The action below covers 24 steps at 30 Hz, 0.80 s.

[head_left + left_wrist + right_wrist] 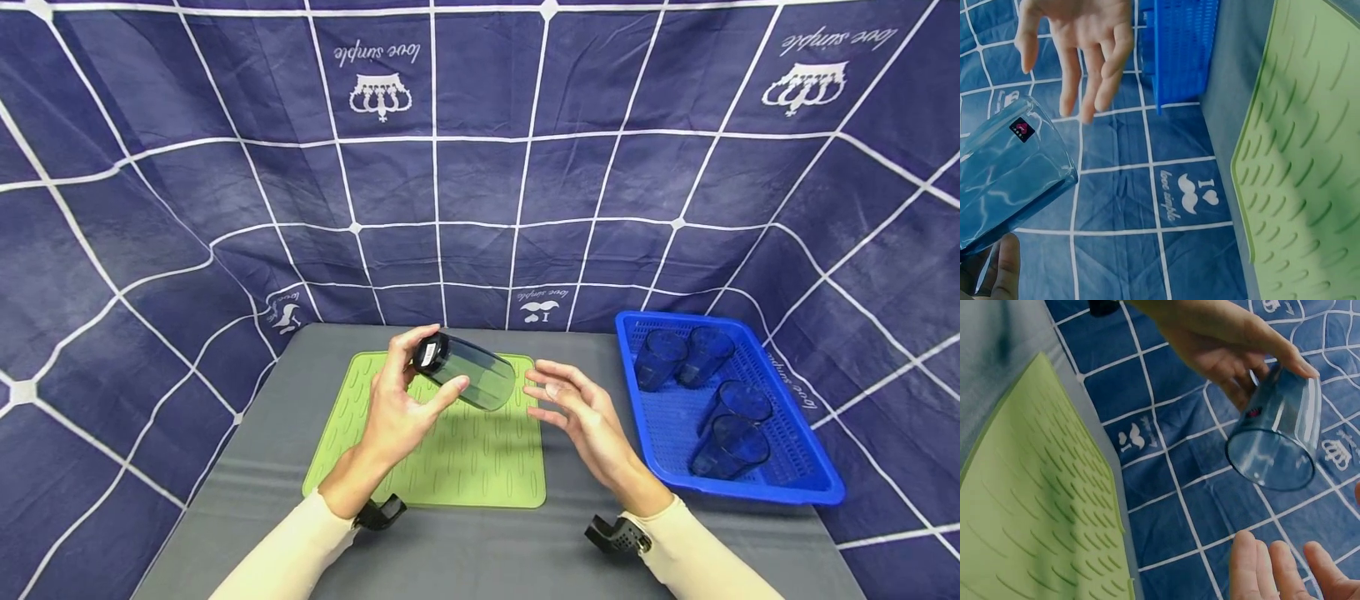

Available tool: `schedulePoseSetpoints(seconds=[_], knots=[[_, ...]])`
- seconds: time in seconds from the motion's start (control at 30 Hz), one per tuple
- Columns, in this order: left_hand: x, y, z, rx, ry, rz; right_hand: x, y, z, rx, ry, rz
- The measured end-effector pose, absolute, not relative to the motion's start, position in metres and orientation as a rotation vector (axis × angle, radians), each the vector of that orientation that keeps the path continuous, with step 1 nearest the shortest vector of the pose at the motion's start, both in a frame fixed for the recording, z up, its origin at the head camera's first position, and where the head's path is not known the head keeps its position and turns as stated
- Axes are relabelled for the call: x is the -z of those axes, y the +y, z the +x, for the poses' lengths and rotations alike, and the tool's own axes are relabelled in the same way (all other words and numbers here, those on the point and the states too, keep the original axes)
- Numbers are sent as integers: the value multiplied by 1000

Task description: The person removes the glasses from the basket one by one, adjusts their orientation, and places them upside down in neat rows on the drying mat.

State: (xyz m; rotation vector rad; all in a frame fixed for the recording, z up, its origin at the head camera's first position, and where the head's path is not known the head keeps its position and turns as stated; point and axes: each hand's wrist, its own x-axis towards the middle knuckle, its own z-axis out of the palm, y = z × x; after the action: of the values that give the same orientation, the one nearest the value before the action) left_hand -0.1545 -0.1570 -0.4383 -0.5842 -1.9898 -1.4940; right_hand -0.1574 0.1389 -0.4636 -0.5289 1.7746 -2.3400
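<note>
My left hand point(397, 404) grips a tinted clear drinking glass point(480, 373) around its dark base end, holding it tilted above the green ridged mat point(450, 475). The mouth of the glass points right and slightly down, toward my right hand. In the left wrist view a small dark sticker with a pink mark shows on the glass point(1004, 162). My right hand point(588, 421) hovers just right of the rim, fingers spread and relaxed, holding nothing. In the right wrist view its fingertips point(1244, 550) are apart from the glass point(1275, 447).
A blue plastic basket point(641, 425) stands at the right of the grey table point(247, 467), with several similar glasses point(660, 358) inside, some leaning. A dark blue gridded cloth point(480, 183) hangs behind and on both sides.
</note>
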Motion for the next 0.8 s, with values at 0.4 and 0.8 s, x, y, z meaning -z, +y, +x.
schedulePoseSetpoints(seconds=[0.4, 0.8], knots=[[440, -180, -156, 1431, -1991, -517, 463, 154, -160, 2318, 1963, -536], [447, -199, -171, 1345, -2013, -473, 462, 171, -172, 2292, 2158, -515]])
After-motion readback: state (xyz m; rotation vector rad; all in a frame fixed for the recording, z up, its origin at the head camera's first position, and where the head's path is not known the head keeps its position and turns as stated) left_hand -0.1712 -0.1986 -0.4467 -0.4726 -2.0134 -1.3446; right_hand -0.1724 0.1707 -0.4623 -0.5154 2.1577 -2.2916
